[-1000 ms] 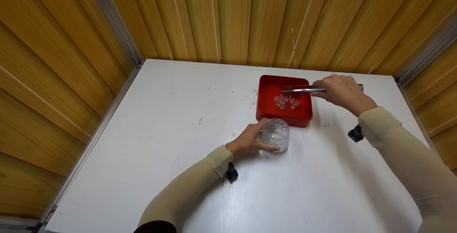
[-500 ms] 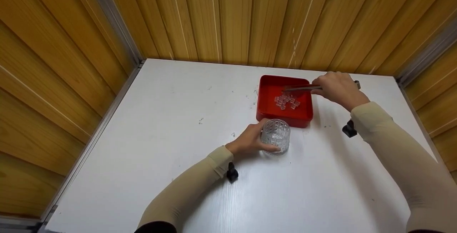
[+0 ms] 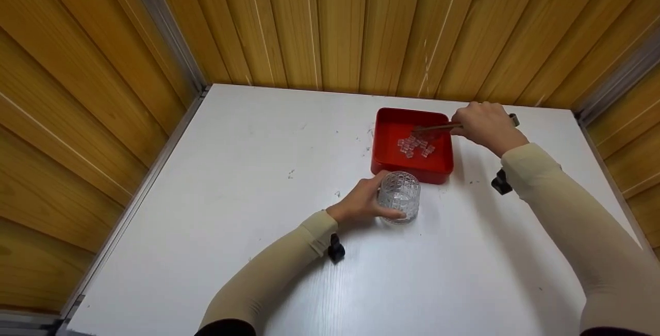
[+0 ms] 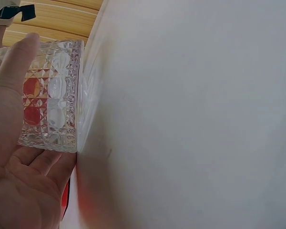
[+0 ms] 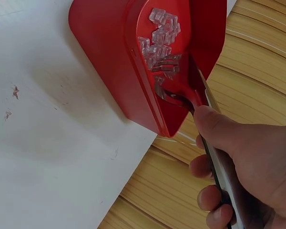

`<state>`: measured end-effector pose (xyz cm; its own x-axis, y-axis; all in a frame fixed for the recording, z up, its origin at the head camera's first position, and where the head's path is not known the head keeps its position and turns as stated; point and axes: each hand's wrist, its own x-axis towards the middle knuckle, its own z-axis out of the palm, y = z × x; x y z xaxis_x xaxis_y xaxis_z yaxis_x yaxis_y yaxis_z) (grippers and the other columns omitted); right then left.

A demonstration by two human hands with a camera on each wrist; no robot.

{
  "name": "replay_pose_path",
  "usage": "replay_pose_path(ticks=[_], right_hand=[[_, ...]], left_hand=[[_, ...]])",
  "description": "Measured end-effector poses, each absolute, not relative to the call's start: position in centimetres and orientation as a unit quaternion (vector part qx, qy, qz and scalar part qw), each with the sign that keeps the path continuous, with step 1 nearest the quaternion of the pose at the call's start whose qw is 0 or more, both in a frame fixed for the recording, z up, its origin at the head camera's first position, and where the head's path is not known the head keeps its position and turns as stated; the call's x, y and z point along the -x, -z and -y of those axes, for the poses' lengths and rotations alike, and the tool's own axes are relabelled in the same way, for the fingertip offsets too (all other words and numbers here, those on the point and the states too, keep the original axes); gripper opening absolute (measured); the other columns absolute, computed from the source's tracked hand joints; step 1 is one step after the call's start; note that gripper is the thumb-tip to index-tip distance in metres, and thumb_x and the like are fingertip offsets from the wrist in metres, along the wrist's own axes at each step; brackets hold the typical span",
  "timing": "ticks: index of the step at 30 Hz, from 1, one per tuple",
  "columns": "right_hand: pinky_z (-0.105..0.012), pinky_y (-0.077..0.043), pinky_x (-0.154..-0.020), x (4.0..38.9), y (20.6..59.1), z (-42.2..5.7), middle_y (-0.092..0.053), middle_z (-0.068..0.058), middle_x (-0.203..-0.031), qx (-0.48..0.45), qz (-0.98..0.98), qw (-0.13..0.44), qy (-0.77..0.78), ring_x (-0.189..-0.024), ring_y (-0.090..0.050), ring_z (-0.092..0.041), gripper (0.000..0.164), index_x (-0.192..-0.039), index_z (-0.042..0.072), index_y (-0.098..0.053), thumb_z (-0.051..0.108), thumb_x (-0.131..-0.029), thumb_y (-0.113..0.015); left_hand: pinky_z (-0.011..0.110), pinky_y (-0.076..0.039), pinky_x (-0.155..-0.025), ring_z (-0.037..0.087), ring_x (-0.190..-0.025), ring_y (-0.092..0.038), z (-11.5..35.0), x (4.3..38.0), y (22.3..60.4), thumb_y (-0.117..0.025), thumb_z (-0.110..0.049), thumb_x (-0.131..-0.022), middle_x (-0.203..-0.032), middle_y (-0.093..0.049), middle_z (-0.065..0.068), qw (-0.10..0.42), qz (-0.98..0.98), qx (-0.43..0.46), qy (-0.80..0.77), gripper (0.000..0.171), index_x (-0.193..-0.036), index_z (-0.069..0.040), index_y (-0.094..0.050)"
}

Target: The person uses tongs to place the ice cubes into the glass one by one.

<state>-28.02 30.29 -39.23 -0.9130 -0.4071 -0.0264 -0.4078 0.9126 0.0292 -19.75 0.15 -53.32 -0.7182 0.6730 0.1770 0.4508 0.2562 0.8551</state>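
My left hand [image 3: 361,202] is wrapped round the side of a cut-glass tumbler [image 3: 402,197] that stands upright on the white table. In the left wrist view the thumb lies along one side of the tumbler [image 4: 57,95] and the fingers are on the other. Above the right edge of a red square box [image 3: 433,176], my right hand [image 3: 484,124] grips metal tongs [image 3: 438,127]. The tongs reach down into the box, where several clear cubes [image 3: 410,146] lie in a cluster. Seen from the right wrist, the pronged tips of the tongs [image 5: 169,67] overlap the nearest cubes [image 5: 164,36].
The tumbler is just in front of the box's near wall. Behind the white table [image 3: 258,145] rises a wood-panelled wall [image 3: 335,27], with more panelling [image 3: 67,94] on the left and right. Small dark marks dot the tabletop.
My right hand has shifted slightly left and back, and the tongs' tips have dropped from above the cubes to beside them. The left hand and tumbler have stayed put.
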Motion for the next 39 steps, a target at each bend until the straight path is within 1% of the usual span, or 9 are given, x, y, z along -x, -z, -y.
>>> replay_pose_path(ticks=[8, 16, 21, 29, 39], right_hand=[[-0.033, -0.039, -0.048, 28.62, 39.47, -30.16, -0.070, -0.007, -0.072, 0.212, -0.976, -0.004, -0.049, -0.057, -0.047, -0.022, 0.017, -0.096, 0.006, -0.080, 0.022, -0.090, -0.081], [-0.037, -0.045, -0.049, 28.73, 39.88, -29.98, -0.070, -0.008, -0.072, 0.219, -0.974, -0.002, -0.060, -0.058, -0.052, -0.023, 0.017, -0.095, 0.005, -0.080, 0.020, -0.088, -0.082], [-0.041, -0.050, -0.051, 28.85, 39.83, -30.01, -0.072, -0.011, -0.075, 0.217, -0.975, -0.006, -0.051, -0.059, -0.054, -0.024, 0.020, -0.096, 0.002, -0.079, 0.020, -0.087, -0.083], [-0.040, -0.054, -0.055, 29.02, 39.84, -30.15, -0.074, -0.015, -0.085, 0.192, -0.980, 0.030, -0.037, -0.062, -0.056, -0.025, 0.024, -0.104, 0.001, -0.079, 0.021, -0.090, -0.081], [-0.043, -0.056, -0.059, 28.84, 39.77, -30.16, -0.075, -0.015, -0.087, 0.187, -0.981, 0.033, -0.028, -0.065, -0.058, -0.026, 0.023, -0.104, 0.001, -0.079, 0.020, -0.090, -0.081]], left_hand=[[0.023, -0.050, -0.097, 0.013, -0.112, -0.064, -0.15, 19.71, 53.38, -0.092, -0.036, -0.077, -0.128, -0.068, 0.005, 0.115, -0.785, -0.353, -0.496, 0.085, -0.145, -0.018, -0.045], [0.023, -0.050, -0.097, 0.011, -0.111, -0.063, -0.19, 19.62, 53.44, -0.092, -0.035, -0.077, -0.127, -0.068, 0.005, 0.105, -0.794, -0.357, -0.481, 0.084, -0.144, -0.015, -0.046], [0.023, -0.050, -0.096, 0.012, -0.111, -0.064, -0.27, 19.64, 53.42, -0.092, -0.035, -0.077, -0.126, -0.068, 0.006, 0.095, -0.799, -0.361, -0.472, 0.082, -0.142, -0.013, -0.046], [0.024, -0.050, -0.097, 0.011, -0.112, -0.063, -0.24, 19.64, 53.37, -0.092, -0.035, -0.077, -0.127, -0.068, 0.004, 0.108, -0.796, -0.351, -0.480, 0.083, -0.143, -0.017, -0.046], [0.025, -0.051, -0.096, 0.011, -0.109, -0.064, -0.21, 19.77, 53.49, -0.092, -0.035, -0.078, -0.124, -0.069, 0.005, 0.104, -0.795, -0.355, -0.482, 0.082, -0.143, -0.016, -0.046]])
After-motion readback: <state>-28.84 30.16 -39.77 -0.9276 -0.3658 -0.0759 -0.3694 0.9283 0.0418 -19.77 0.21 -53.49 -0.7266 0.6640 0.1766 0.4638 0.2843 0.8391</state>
